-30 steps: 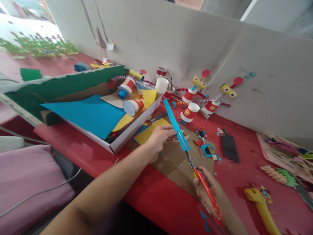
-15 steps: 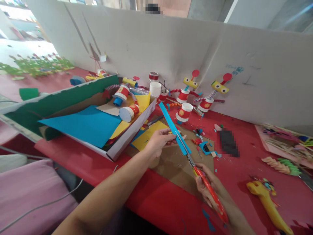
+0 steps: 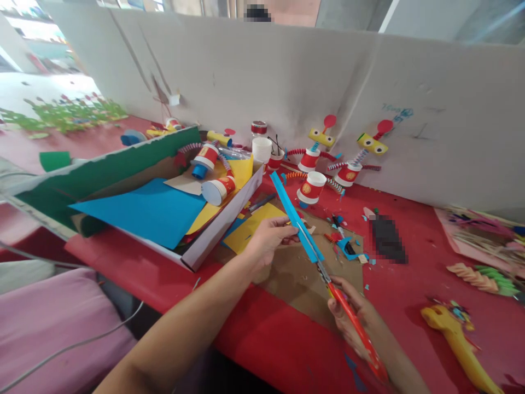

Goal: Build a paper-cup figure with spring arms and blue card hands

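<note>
My left hand (image 3: 273,238) pinches a long blue paper strip (image 3: 284,196) near its middle, above a brown cardboard sheet (image 3: 283,282). Wrapped round the red handles of a pair of scissors (image 3: 355,323) is my right hand (image 3: 350,306). The blades lie lengthwise along the lower half of the strip, and a slit shows there. Under my left hand a yellow paper sheet (image 3: 250,230) rests on the cardboard. Just beyond the strip stands a red and white paper cup figure (image 3: 311,189) with folded paper arms.
At left is a box (image 3: 225,224) holding blue paper (image 3: 143,213) and cup figures. More cup figures (image 3: 348,174) stand along the white partition (image 3: 287,76). To the right lie a yellow glue gun (image 3: 459,345), a pixelated dark object (image 3: 388,238) and craft sticks (image 3: 488,241).
The whole view has shifted slightly, so things sit a little farther right. Both hands keep their hold, and the scissors stay along the blue strip.
</note>
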Demonstrator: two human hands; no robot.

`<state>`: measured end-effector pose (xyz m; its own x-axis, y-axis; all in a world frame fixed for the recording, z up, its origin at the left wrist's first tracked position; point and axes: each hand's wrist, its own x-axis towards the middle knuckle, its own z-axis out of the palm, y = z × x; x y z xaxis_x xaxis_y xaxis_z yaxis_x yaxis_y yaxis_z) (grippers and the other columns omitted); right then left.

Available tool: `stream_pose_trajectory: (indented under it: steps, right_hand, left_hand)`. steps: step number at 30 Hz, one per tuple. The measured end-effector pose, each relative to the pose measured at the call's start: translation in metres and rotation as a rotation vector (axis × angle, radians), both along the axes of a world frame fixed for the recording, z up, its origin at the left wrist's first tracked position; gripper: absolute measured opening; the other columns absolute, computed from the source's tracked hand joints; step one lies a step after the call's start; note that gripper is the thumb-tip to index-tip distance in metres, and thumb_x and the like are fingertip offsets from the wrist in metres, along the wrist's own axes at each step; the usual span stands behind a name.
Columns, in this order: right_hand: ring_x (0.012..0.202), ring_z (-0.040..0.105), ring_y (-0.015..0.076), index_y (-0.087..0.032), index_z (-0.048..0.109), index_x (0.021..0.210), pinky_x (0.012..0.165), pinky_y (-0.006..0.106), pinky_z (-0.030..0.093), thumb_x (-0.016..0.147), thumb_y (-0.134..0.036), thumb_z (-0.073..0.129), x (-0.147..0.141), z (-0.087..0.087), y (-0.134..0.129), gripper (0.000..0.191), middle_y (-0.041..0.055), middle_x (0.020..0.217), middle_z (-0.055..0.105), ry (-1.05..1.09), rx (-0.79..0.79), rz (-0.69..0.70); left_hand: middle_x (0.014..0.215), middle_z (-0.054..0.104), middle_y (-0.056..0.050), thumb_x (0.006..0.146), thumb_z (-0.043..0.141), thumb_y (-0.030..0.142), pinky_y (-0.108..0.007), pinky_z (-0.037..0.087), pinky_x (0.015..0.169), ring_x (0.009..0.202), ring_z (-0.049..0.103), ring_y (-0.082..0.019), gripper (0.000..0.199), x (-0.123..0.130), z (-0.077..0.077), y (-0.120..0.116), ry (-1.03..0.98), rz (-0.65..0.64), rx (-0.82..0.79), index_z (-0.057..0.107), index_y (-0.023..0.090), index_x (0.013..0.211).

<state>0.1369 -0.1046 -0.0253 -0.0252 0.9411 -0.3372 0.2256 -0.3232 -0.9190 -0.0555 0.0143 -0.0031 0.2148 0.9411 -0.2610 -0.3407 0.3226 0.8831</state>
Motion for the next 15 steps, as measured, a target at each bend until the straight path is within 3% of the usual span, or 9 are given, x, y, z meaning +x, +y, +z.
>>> stream_pose_trajectory:
  steps: [5,15]
  right_hand:
    - [0.040,0.026,0.0055,-0.024,0.056,0.119,0.033,0.017,0.022,0.073,-0.067,0.062,0.0066,-0.0038,-0.0011,0.063,-0.0084,0.057,0.034,0.037,-0.020,-0.016]
    - [0.035,0.029,0.0061,-0.024,0.055,0.119,0.028,0.017,0.025,0.074,-0.070,0.060,0.0046,0.0052,0.0003,0.065,-0.0091,0.053,0.035,0.060,-0.048,0.015]
  left_hand:
    - [0.068,0.069,-0.003,0.069,0.066,0.011,-0.019,0.044,0.057,0.057,0.059,-0.007,0.007,0.0017,-0.0018,-0.0005,0.000,-0.015,0.004,0.071,0.012,0.075]
    - [0.067,0.067,-0.002,0.070,0.066,0.013,-0.018,0.043,0.057,0.057,0.059,-0.007,0.010,0.0071,-0.0016,-0.0077,0.021,-0.061,0.010,0.072,0.013,0.079]
